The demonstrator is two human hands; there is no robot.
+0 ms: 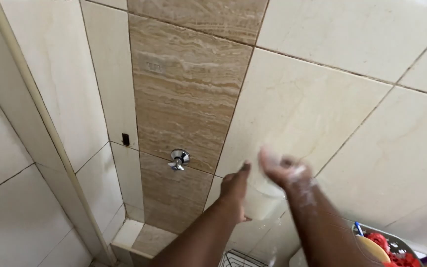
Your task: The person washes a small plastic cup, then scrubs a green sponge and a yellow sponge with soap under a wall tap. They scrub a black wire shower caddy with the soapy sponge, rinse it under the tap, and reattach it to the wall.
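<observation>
Both hands press on the cream wall tile: left hand flat and open, bracing; right hand, soapy, closed around a pale cloth, apparently scrubbing beside the chrome tap.

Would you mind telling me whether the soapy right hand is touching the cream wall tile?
Cannot tell. In the head view the right hand is blurred and foamy in front of the cream wall tile, so neither contact nor gap shows plainly.

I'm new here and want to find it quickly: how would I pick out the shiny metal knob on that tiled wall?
Find the brown marbled tile strip running down the cream wall. The chrome valve knob sits low on it, left of the person's left hand. It is the only shiny metal fitting there.
</observation>
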